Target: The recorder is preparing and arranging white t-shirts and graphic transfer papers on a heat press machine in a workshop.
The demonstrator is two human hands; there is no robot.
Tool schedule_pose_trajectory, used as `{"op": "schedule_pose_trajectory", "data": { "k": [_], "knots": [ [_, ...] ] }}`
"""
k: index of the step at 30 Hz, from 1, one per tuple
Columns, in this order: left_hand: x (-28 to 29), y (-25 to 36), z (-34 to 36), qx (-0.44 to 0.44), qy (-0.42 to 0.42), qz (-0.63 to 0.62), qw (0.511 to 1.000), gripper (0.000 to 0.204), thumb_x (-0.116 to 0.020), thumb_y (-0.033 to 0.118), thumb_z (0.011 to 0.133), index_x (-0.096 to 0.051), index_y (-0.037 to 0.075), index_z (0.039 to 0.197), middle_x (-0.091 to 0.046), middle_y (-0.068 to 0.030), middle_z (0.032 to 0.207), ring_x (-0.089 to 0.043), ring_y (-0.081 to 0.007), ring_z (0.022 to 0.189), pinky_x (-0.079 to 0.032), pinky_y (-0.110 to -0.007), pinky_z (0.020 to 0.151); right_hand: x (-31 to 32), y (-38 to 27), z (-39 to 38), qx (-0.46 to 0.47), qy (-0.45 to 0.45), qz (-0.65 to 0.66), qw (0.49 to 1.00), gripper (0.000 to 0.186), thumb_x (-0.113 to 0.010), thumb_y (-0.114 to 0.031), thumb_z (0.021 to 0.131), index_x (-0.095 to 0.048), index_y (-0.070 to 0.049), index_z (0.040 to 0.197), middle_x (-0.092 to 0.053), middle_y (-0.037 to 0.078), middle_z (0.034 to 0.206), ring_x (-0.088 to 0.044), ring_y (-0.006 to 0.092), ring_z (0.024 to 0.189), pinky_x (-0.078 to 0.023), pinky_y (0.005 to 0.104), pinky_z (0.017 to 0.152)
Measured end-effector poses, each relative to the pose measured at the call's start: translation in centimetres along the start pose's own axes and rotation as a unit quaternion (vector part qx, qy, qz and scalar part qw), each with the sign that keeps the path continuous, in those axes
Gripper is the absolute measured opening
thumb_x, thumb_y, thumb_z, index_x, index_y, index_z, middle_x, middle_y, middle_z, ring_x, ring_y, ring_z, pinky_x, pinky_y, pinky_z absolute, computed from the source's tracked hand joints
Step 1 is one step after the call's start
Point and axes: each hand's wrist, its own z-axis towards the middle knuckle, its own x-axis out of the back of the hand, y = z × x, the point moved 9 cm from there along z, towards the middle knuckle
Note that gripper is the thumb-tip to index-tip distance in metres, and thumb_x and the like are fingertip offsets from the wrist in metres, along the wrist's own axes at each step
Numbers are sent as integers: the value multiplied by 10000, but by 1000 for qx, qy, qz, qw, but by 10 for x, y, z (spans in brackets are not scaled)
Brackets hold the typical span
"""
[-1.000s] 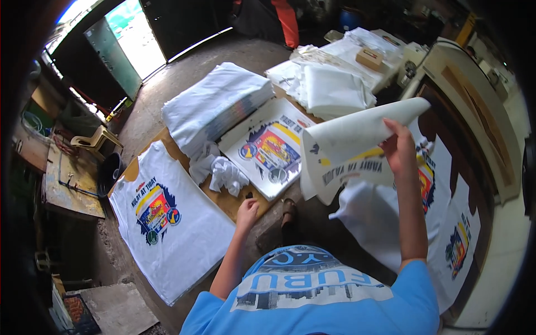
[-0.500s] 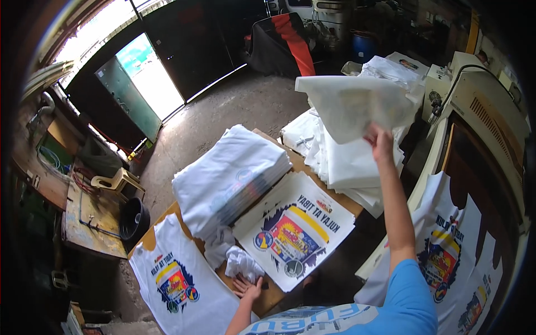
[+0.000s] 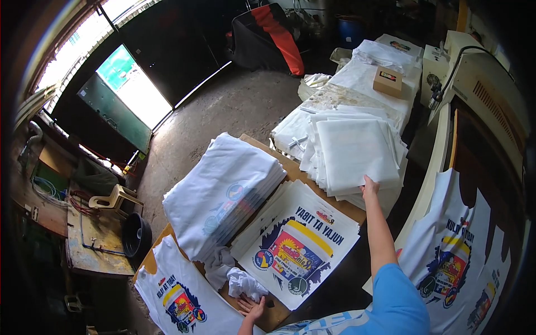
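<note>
White translucent rectangular sheet [image 3: 356, 151] apparently at setting-down stage on similar white sheets [image 3: 314, 157], right hand [image 3: 369, 187] pinching near edge, left hand [image 3: 252, 309] spread open; release calls for no drag.

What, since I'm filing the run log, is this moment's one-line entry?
right hand: at near edge of top white sheet | left hand: spread, beside crumpled white cloth | between hands: printed sheet stack

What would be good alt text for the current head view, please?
A person's right hand touches stacked white sheets; the left hand is by crumpled white cloth. Printed sheets lie between them, with printed shirts on either side.
</note>
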Motion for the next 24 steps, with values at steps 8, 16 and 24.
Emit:
{"op": "schedule_pose_trajectory", "data": {
  "k": [8,16,24],
  "knots": [
    [2,4,-5,-26,1,-28,999,1091,-297,796,659,284,123,1291,352,-180,1321,331,-329,1224,139,-592,939,38,-4,-44,112,10,-155,981,334,-569,-117,701,-430,39,961,-545,140,828,-574,180,544,-478,267,442],
    [4,3,-2,-70,69,-46,994,1114,-322,810,630,229,132,1322,285,-191,1356,287,-325,1250,126,-598,944,103,84,-299,52,-400,-281,871,122,-518,-115,786,-578,-14,818,-603,61,695,-589,132,567,-488,253,496],
    [11,-7,-38,-158,150,-38,975,870,-399,628,772,-52,108,1376,66,-206,1410,45,-326,1313,-41,-590,986,291,117,-490,1,-494,-419,762,295,-430,-245,869,-508,-20,696,-523,71,535,-541,145,467,-429,291,460]
  ]
}}
